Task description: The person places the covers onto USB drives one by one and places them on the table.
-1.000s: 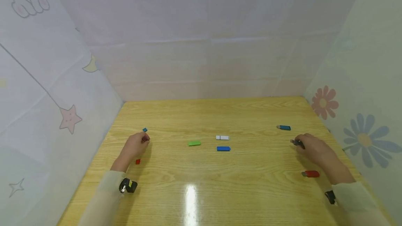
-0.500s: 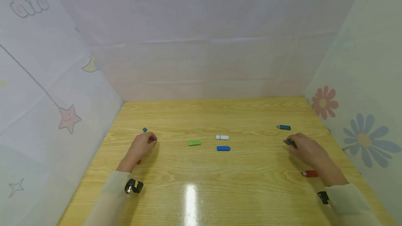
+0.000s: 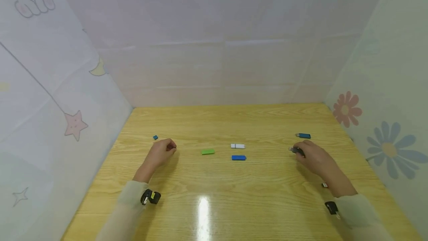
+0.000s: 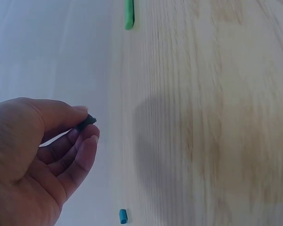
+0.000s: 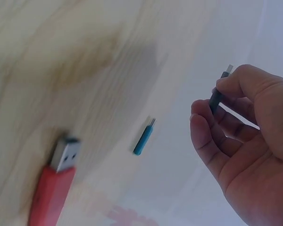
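Observation:
My left hand (image 3: 161,151) pinches a small dark cap (image 4: 86,122) between thumb and fingertips, lifted off the table. On the right, a black USB flash drive (image 3: 297,150) is gripped by my right hand (image 3: 312,156), its metal plug (image 5: 229,68) bare and pointing left in the head view. A capped green drive (image 3: 208,152) lies between the hands. Right of it lie a white drive (image 3: 238,146) and a blue drive (image 3: 239,157). The two hands are well apart.
Beyond my right hand lies an uncapped teal drive (image 3: 304,135). A red drive (image 5: 53,195) is partly hidden under my right forearm in the head view. A teal cap (image 3: 155,137) sits beyond my left hand. Patterned sheets enclose the wooden table (image 3: 214,181).
Both hands have moved inward, the left with the dark cap and the right with the black drive. My left arm now hides the red cap; my right arm covers most of the red drive.

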Demonstrator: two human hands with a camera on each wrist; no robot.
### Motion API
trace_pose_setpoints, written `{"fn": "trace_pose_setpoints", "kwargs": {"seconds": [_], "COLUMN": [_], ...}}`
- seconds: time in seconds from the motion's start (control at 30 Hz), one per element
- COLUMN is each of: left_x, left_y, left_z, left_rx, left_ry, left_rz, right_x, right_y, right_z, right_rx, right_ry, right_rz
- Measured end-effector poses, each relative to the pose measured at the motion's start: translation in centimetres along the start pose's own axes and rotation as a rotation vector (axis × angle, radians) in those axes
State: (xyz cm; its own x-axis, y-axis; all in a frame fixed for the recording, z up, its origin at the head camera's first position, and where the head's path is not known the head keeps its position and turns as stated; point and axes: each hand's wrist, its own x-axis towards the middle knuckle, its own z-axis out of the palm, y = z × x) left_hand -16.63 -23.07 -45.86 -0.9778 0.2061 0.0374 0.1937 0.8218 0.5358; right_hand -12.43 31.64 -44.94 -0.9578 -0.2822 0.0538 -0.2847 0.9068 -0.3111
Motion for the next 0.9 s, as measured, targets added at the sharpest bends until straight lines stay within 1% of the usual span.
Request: {"fn": "trace_pose_setpoints", "kwargs": {"seconds": [0.1, 0.27, 0.5, 0.6, 0.73, 0.9], "left_x": [0.2, 0.4, 0.5, 0.8, 1.2, 1.5], "left_y": [0.6, 1.4, 2.8, 3.6, 4.5, 5.5], "left_z": [0.3, 1.1, 2.1, 2.6, 3.5, 4.9], "left_rx": [-0.020, -0.050, -0.100, -0.112, -0.133, -0.177], "left_ry": [0.003, 0.008, 0.023, 0.026, 0.017, -0.001], "left_rz": [0.004, 0.006, 0.002, 0.007, 0.021, 0.039], "right_x": [0.3, 0.6, 1.2, 1.5, 1.8, 2.2], "right_y": [-0.5, -1.3, -2.2, -2.7, -3.6, -4.8], "right_z": [0.3, 0.7, 1.1, 1.2, 1.4, 1.8], "right_rx": [0.018, 0.034, 0.030, 0.035, 0.047, 0.056], "right_ry": [0.001, 0.002, 0.041, 0.046, 0.049, 0.040], "right_rz": [0.003, -0.015, -0.040, -0.044, -0.051, -0.048]}}
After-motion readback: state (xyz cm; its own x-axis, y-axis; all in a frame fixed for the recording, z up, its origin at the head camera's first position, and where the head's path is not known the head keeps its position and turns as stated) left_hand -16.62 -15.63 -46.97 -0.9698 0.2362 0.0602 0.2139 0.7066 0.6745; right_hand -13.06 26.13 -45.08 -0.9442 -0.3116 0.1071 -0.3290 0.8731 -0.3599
